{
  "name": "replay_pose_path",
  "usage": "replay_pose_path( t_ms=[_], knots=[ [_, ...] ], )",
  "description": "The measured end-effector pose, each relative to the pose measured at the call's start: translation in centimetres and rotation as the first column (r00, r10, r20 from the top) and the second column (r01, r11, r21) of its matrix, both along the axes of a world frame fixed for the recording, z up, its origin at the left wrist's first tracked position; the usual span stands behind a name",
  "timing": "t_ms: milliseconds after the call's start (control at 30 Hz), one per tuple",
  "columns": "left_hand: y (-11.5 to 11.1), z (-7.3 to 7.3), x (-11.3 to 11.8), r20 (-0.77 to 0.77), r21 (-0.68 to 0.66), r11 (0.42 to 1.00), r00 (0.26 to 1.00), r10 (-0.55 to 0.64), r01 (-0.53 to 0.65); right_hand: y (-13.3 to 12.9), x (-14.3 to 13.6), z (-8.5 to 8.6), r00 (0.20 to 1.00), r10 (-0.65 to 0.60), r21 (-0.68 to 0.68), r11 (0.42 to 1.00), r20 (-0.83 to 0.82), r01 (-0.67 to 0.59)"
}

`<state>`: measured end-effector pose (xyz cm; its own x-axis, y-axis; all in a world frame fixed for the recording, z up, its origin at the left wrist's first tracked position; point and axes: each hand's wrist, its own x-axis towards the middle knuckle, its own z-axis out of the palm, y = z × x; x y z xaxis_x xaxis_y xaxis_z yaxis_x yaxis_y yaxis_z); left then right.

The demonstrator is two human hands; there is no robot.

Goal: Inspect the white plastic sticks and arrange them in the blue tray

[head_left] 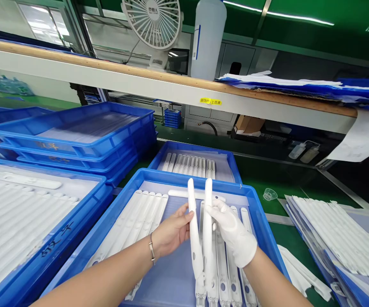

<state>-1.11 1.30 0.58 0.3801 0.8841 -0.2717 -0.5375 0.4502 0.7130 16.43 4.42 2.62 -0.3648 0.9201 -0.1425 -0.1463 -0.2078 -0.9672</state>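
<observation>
My bare left hand [175, 229], with a bracelet at its wrist, grips a long white plastic strip [194, 238] between thumb and fingers. Beside it, my right hand [233, 230] in a white glove pinches a second white strip [207, 221]. Both strips stand nearly parallel, a narrow gap between their upper ends. Below them is a blue tray [254, 204] holding a row of white strips [142, 217] at the left and more under my right hand. Another strip [178, 194] lies crosswise near the tray's far edge.
Stacked blue trays [107, 157] and a full tray [106, 187] stand left. Behind is another tray [235, 164]. At right lie a pile of strips [341, 234], a clear cup [270, 194] and white gloves [302, 273]. A shelf [171, 87] crosses above, bearing a fan [154, 21] and bottle [208, 40].
</observation>
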Motion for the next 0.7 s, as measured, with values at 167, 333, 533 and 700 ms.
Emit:
replay_pose_path(
  t_ms=[167, 333, 533, 700],
  knots=[
    [-0.1, -0.6, 0.2, 0.034, 0.042, 0.993, 0.994, -0.108, 0.106, -0.4, -0.4, -0.1, 0.998, 0.059, 0.028, 0.998, -0.024, -0.059],
    [-0.1, -1.0, 0.3, 0.068, 0.058, 0.983, 0.981, -0.18, 0.176, -0.9, -0.6, 0.7, 0.999, 0.05, 0.077, 0.996, 0.019, -0.051],
    [0.0, -1.6, 0.0, 0.084, 0.083, 0.974, 0.972, -0.219, 0.212, -1.0, -0.5, 0.7, 0.997, 0.058, 0.095, 0.993, 0.059, -0.063],
    [0.1, -1.8, -0.2, 0.061, 0.127, 0.966, 0.971, -0.233, 0.224, -1.4, -0.7, 0.6, 0.992, 0.043, 0.102, 0.993, 0.121, -0.055]
  ],
)
